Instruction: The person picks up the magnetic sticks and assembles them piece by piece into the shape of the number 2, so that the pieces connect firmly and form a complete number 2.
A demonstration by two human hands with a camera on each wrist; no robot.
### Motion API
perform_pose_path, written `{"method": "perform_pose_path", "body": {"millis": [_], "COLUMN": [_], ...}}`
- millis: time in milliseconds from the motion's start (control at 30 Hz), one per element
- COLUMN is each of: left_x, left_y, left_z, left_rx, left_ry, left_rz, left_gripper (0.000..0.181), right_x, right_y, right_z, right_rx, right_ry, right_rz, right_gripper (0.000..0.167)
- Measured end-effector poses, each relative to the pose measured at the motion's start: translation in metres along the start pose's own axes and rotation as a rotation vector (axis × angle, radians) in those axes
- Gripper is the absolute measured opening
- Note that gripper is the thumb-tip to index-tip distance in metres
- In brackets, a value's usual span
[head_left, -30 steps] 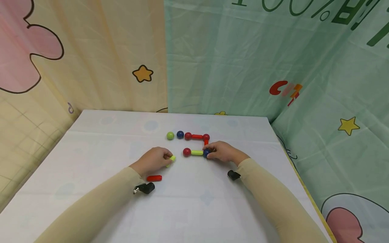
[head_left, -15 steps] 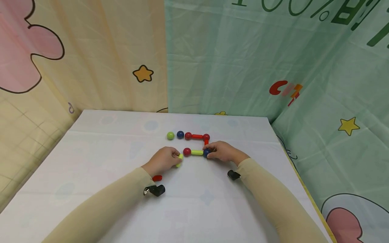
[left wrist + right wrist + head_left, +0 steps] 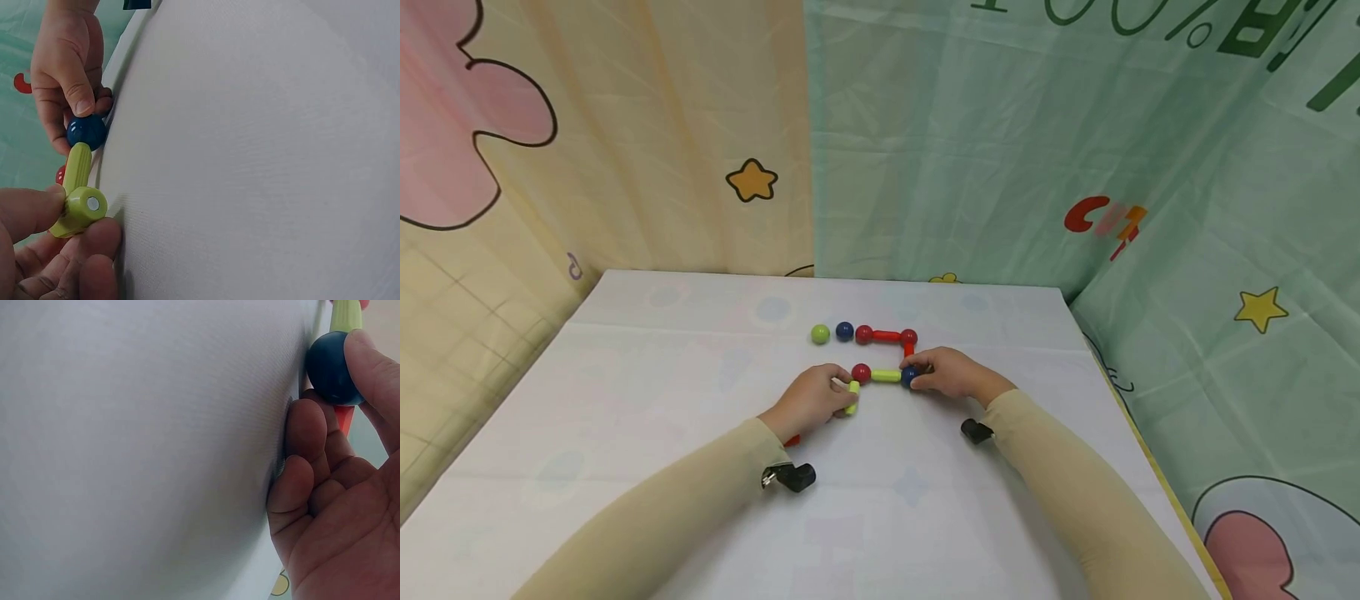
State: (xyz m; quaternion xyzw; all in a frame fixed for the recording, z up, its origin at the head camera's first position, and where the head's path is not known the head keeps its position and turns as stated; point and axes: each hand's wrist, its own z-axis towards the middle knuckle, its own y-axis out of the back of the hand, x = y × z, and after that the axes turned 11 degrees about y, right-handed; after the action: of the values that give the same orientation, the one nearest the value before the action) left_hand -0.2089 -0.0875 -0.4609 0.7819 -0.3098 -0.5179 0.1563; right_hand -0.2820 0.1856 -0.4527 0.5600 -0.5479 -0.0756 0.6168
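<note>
In the head view my left hand pinches a short yellow-green magnetic rod between thumb and fingers. Its far end is at the red ball; whether they touch I cannot tell. A round silvery disc shows on the rod's near end in the left wrist view. From that ball a second yellow-green rod runs to a blue ball, which my right hand pinches. A red rod leads from the blue ball to a far red ball, where another red rod joins.
That last rod ends at another red ball. Left of it sit a loose blue ball and a green ball. A spare red rod lies partly hidden by my left wrist. Printed curtains stand behind the white table.
My left hand has moved right with the yellow-green rod, up to the near red ball, and the rod has turned more upright in view. The right hand stays on the blue ball.
</note>
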Motion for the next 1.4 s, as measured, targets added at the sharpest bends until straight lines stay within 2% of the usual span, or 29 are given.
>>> {"method": "perform_pose_path", "body": {"millis": [667,1400], "left_x": [-0.002,-0.007], "left_y": [-0.009,-0.012], "left_z": [0.002,0.005], "left_rx": [-0.023,-0.045], "left_ry": [0.011,0.036], "left_rz": [-0.080,-0.062], "left_gripper": [0.033,0.041], "right_x": [-0.004,-0.004], "right_y": [-0.001,-0.001], "right_z": [0.001,0.001], "right_rx": [-0.002,-0.002], "right_ry": [0.016,0.018], "right_rz": [-0.002,0.002], "right_gripper": [0.038,0.038]}}
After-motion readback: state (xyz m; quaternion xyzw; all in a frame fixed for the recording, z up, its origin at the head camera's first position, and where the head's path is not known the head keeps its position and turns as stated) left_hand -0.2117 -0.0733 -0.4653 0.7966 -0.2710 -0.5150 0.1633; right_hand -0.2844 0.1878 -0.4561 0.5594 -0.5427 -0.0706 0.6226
